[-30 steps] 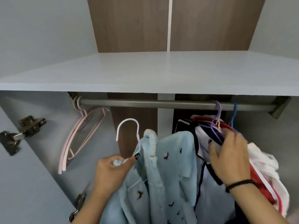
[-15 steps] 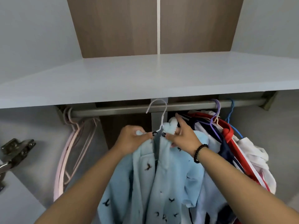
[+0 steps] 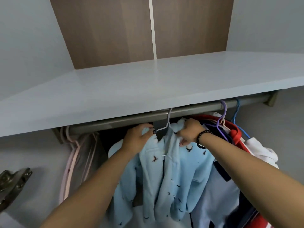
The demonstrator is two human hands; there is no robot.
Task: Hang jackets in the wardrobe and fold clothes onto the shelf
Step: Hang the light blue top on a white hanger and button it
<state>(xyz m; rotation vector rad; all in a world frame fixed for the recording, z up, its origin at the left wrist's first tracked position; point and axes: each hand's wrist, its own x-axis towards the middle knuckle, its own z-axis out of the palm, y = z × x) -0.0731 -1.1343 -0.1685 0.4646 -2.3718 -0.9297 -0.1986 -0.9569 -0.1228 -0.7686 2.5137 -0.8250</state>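
Pale-blue jacket [image 3: 166, 170]: hung at the centre of the frame on a white hanger [image 3: 167, 127], whose hook ran up to the grey rail [image 3: 131, 119]; the shelf edge hid the hook tip, so seating over the rail could not be confirmed.
Left hand [image 3: 136, 139]: grip clenched on the jacket's shoulder at the hanger's left arm.
Right hand [image 3: 189, 130]: grip grasping the jacket collar just right of the hook; a black bead bracelet [image 3: 201, 139] sat on the wrist.
Done so far: several garments [image 3: 233, 132] hung at right of the frame on purple, red and blue hangers, judged finished.
Spare hangers: pink hangers [image 3: 72, 155] hung bare at left of the frame.
Shelf [image 3: 148, 89]: white board across mid-frame; no folded clothes seen on it.
Outstanding: release of this jacket, then the folding stage, judged not begun.
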